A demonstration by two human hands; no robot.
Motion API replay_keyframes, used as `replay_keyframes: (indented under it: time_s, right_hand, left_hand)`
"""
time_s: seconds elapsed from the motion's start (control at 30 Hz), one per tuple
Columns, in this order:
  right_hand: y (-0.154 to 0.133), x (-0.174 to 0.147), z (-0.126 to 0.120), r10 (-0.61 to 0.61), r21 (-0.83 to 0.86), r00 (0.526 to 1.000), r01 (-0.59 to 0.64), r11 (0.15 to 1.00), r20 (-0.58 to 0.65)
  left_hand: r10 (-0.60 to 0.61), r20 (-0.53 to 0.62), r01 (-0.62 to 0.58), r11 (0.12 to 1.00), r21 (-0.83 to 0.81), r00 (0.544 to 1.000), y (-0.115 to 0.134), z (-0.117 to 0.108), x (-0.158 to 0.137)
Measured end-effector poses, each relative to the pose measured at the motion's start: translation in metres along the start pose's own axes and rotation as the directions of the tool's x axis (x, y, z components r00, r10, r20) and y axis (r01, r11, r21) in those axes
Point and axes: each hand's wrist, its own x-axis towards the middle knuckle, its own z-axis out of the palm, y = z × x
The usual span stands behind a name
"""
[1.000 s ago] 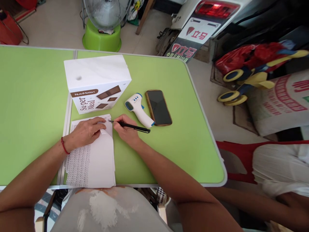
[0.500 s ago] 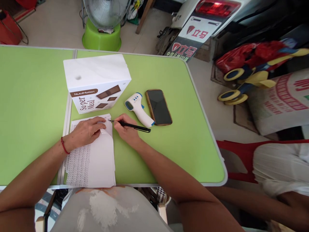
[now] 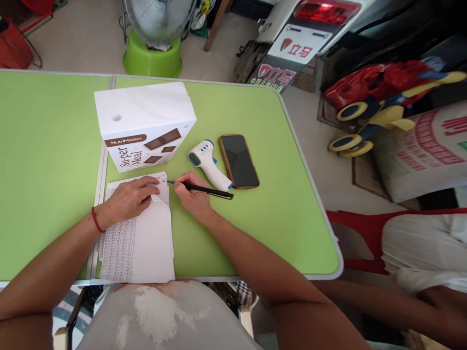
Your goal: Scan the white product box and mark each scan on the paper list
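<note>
My right hand [image 3: 192, 195] is closed round a black pen [image 3: 213, 191]. Its thin tip points left, at the upper right edge of a stack of paper sheets [image 3: 153, 243]; I cannot tell whether it touches. Handwriting fills the left part of the sheets, and a few marks show near the tip. Flat across the upper part of the paper lies my left hand [image 3: 129, 198], fingers stretched to the right, with a page curling up beside them. A red string bracelet [image 3: 97, 219] circles the left wrist.
Behind the paper stands a white box [image 3: 146, 112]. A white infrared thermometer [image 3: 209, 165] and a phone [image 3: 239, 161] lie right of it on the green table [image 3: 292, 218]. Another person's arm and white shirt [image 3: 419, 248] are at the right. A fan [image 3: 158, 19] stands beyond.
My right hand and the pen have shifted slightly right, drawing the tip toward the paper's edge. More of the marks now show. The left hand stays in place.
</note>
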Motion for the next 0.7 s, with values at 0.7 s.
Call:
replay_keyframes:
  time_s: [0.7]
  right_hand:
    - [-0.0009,0.0003,-0.0002,0.027,-0.012,0.999,-0.026,1.000,0.039]
  left_hand:
    - [0.013,-0.008,-0.013,1.000,-0.002,1.000,0.0007,-0.0005,0.0013]
